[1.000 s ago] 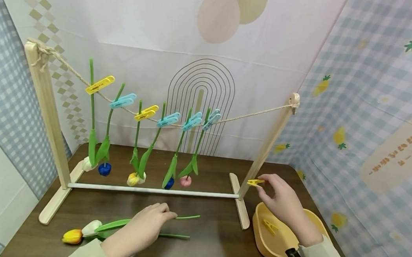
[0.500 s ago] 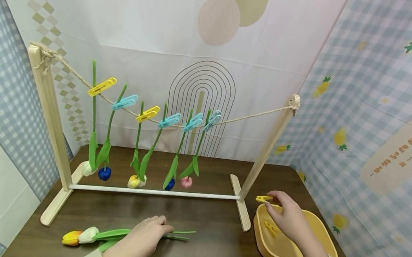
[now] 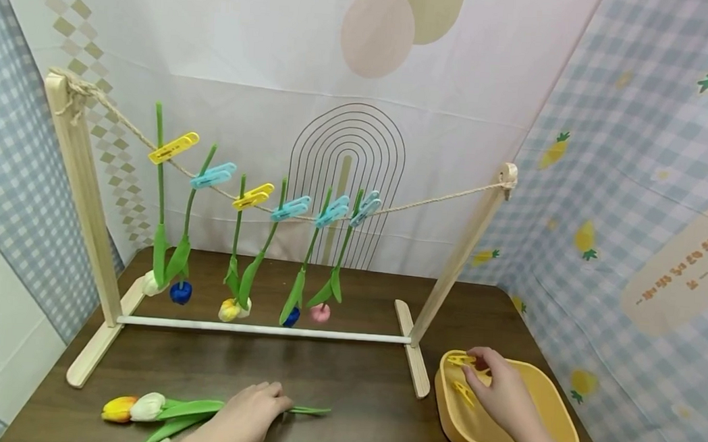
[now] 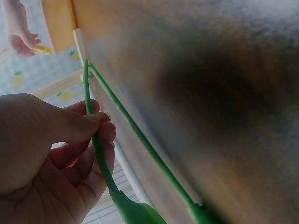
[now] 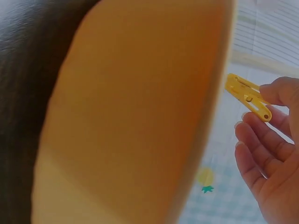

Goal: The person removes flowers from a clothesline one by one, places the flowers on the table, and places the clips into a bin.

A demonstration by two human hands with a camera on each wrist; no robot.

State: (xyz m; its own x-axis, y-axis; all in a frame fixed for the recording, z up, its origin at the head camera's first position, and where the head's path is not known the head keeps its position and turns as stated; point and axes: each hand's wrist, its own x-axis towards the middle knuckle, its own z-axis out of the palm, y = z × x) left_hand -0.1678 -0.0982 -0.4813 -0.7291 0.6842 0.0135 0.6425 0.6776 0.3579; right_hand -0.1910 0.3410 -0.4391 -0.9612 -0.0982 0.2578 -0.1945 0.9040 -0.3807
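My left hand [image 3: 243,412] pinches the green stem [image 4: 99,154] of an artificial tulip between thumb and fingers, low over the table. A second stem [image 4: 140,133] runs beside it. At their other end lie a white tulip head [image 3: 148,406] and an orange-yellow tulip head [image 3: 118,409]; which of them belongs to the pinched stem I cannot tell. Over the far left part of a yellow bin [image 3: 552,402], my right hand [image 3: 502,392] pinches a yellow clothespin [image 5: 247,97] between thumb and index finger. Another yellow clothespin [image 3: 464,393] lies inside the bin.
Behind the hands stands a wooden rack with a left post [image 3: 84,198], a right post [image 3: 461,261] and a white crossbar [image 3: 262,329]. From its sagging rope [image 3: 440,198] several tulips hang head down, clipped by yellow and blue clothespins. Fabric walls enclose the table [image 3: 372,425].
My right hand has come down with the yellow clothespin, from beside the right post to over the bin. My left hand has lowered the stem towards the table and the other tulip.
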